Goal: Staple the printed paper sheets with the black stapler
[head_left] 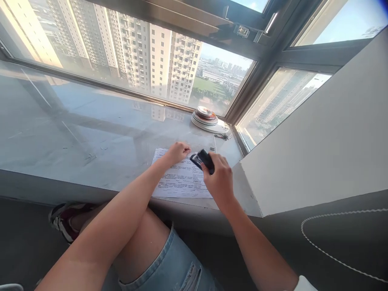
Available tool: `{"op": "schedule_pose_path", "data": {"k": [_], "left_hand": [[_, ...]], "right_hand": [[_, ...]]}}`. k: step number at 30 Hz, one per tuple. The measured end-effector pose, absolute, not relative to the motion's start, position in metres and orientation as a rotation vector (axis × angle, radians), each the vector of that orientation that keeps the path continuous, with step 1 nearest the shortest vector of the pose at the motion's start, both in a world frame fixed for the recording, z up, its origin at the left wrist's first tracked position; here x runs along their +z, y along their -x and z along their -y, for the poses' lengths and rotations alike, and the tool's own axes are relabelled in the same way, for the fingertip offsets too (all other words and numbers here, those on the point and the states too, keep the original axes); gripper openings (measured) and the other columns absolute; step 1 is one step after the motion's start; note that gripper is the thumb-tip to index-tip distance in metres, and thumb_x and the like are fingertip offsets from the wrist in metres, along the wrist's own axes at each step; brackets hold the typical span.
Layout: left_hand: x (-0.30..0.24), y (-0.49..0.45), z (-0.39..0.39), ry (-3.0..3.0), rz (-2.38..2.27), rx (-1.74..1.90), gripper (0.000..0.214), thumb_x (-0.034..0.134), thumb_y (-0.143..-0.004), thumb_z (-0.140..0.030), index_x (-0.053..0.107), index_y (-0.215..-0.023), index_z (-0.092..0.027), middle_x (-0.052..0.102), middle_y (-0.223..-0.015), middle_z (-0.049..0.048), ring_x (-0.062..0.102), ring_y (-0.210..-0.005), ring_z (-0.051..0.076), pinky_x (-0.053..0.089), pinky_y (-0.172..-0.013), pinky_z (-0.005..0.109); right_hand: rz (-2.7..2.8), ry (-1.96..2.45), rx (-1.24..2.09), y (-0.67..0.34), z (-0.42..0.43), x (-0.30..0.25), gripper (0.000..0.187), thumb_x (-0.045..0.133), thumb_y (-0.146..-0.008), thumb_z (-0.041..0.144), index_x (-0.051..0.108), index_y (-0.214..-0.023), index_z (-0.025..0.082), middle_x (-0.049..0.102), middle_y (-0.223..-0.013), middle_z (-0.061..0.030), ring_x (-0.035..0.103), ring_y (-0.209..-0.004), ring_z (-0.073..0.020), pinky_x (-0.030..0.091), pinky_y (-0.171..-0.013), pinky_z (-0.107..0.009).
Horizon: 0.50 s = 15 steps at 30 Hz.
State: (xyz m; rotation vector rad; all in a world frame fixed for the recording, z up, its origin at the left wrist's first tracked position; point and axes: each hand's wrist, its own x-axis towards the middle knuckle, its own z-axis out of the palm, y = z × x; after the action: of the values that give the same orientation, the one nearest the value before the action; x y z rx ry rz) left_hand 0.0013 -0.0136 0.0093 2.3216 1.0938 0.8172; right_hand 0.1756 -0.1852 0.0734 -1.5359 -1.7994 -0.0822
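Observation:
My right hand [222, 171] is wrapped round a black stapler [206, 160], which it holds tilted above the right side of some printed paper [182, 182]. The jaws of the stapler are apart and point to the left. By the top edge of the paper, my left hand [178, 152] is closed with its fingers curled in. Whatever its fingertips hold, if anything, is too small to make out. The paper lies flat on the window sill, partly covered by both hands. A small dark piece [212, 149] rests just beyond the stapler.
Stacked plates or round dishes [206, 121] stand in the window corner, with a small dark cord-like item [222, 137] in front. The glossy sill [106, 149] runs left along the window. A white wall [315, 141] rises on the right, and a beaded chain [315, 245] hangs beside it.

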Motion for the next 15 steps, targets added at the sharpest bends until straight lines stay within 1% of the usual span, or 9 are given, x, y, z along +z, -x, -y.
{"op": "schedule_pose_path", "data": {"k": [2,4,6,10,12,13,14,15], "left_hand": [[0.011,0.0,0.011,-2.301,-1.138,0.889,0.029,0.053,-0.104,-0.023,0.081,-0.105,-0.017,0.08,-0.112,0.0118,0.073,-0.107,0.025,0.055,-0.1,0.038],[0.013,0.003,0.009,-2.263,-1.189,0.984,0.033,0.048,-0.107,-0.024,0.08,-0.109,-0.017,0.079,-0.116,0.0126,0.072,-0.109,0.025,0.054,-0.102,0.038],[0.014,0.007,0.007,-2.228,-1.21,1.05,0.034,0.047,-0.107,-0.024,0.08,-0.109,-0.017,0.077,-0.115,0.0131,0.071,-0.103,0.024,0.054,-0.098,0.037],[0.017,0.012,0.006,-2.204,-1.235,1.092,0.033,0.049,-0.106,-0.026,0.081,-0.105,-0.018,0.07,-0.107,0.0124,0.067,-0.092,0.023,0.055,-0.089,0.037],[0.02,0.012,0.009,-2.185,-1.244,1.111,0.033,0.049,-0.107,-0.027,0.08,-0.104,-0.018,0.067,-0.106,0.012,0.065,-0.09,0.023,0.054,-0.088,0.038],[0.023,0.011,0.011,-2.18,-1.239,1.129,0.033,0.048,-0.107,-0.027,0.08,-0.104,-0.018,0.067,-0.106,0.0118,0.065,-0.091,0.023,0.054,-0.088,0.038],[0.026,0.011,0.013,-2.184,-1.232,1.153,0.033,0.047,-0.108,-0.027,0.079,-0.105,-0.018,0.066,-0.106,0.0118,0.065,-0.094,0.024,0.053,-0.089,0.039],[0.029,0.01,0.016,-2.196,-1.223,1.179,0.034,0.045,-0.109,-0.027,0.078,-0.106,-0.019,0.066,-0.107,0.0118,0.065,-0.097,0.025,0.053,-0.091,0.04]], "right_hand": [[1.881,1.532,0.059,-0.167,0.182,0.06,0.034,0.057,-0.102,0.026,0.065,-0.134,0.029,0.074,-0.118,-0.014,0.067,-0.11,-0.0374,0.06,-0.088,-0.053],[1.919,1.529,0.142,-0.161,0.179,0.046,0.036,0.057,-0.1,0.023,0.067,-0.134,0.03,0.075,-0.116,-0.0122,0.067,-0.11,-0.0363,0.06,-0.088,-0.053],[1.927,1.539,0.174,-0.161,0.178,0.035,0.037,0.058,-0.099,0.023,0.067,-0.134,0.03,0.075,-0.116,-0.0115,0.068,-0.11,-0.0358,0.06,-0.09,-0.052],[1.869,1.611,0.161,-0.185,0.183,0.027,0.036,0.062,-0.099,0.028,0.069,-0.134,0.025,0.075,-0.125,-0.0136,0.069,-0.116,-0.036,0.059,-0.099,-0.055],[1.842,1.648,0.171,-0.208,0.184,0.03,0.039,0.066,-0.099,0.036,0.069,-0.137,0.024,0.075,-0.128,-0.0146,0.07,-0.118,-0.0362,0.059,-0.101,-0.055],[1.842,1.658,0.202,-0.221,0.182,0.032,0.046,0.069,-0.099,0.043,0.068,-0.141,0.025,0.075,-0.128,-0.0147,0.07,-0.117,-0.036,0.059,-0.1,-0.055],[1.86,1.656,0.257,-0.234,0.178,0.036,0.058,0.072,-0.097,0.053,0.065,-0.147,0.025,0.075,-0.128,-0.0146,0.071,-0.116,-0.0357,0.061,-0.097,-0.054],[1.863,1.655,0.316,-0.248,0.171,0.04,0.07,0.074,-0.094,0.062,0.062,-0.152,0.026,0.075,-0.126,-0.0147,0.072,-0.113,-0.0353,0.063,-0.091,-0.051]]}}
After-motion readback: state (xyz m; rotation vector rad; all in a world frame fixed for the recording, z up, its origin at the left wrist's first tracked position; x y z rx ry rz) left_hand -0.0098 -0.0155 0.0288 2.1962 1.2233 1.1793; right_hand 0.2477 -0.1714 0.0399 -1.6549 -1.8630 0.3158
